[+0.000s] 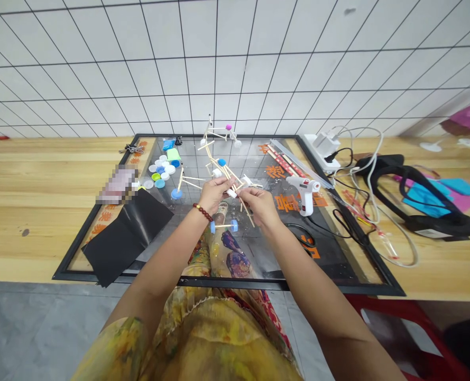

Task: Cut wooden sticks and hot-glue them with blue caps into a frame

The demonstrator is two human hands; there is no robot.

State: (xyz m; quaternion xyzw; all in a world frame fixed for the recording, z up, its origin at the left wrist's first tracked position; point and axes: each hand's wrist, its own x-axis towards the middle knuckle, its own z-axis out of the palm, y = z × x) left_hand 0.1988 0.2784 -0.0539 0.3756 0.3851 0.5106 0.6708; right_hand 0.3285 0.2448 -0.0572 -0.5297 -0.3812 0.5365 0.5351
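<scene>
Grip on both sides is closed, the two hands close together: the left grip (214,192) and the right grip (260,207) pinch a frame of thin wooden sticks (235,185) near a white connector (231,193). The frame rises toward 12 o'clock over a black-framed tray (219,283), carrying a blue ball (221,162) and, higher up, a pink ball (229,127). Whether its far end touches the tray, I cannot tell.

Nearest the body, at 6 o'clock, is a patterned yellow dress (191,338), with a beaded bracelet (202,212) on the left wrist. Just below the hands, a short stick axle with blue bottle-cap wheels (223,226) sits at 6 o'clock. A white glue gun (304,193) lies at 3 o'clock, its black cord (298,228) curling across the tray. A black sheet (126,235) lies at 8 o'clock, partly over the tray's edge. Loose bottle caps (161,169) gather at 10 o'clock, beside a second stick model (183,182). Farther out on the wooden worktop (40,227), a white power strip (322,148) sits at 2 o'clock, with a black strap (417,201) and blue and pink paper (429,196) at 3 o'clock. A white tiled wall (235,63) closes the view.
</scene>
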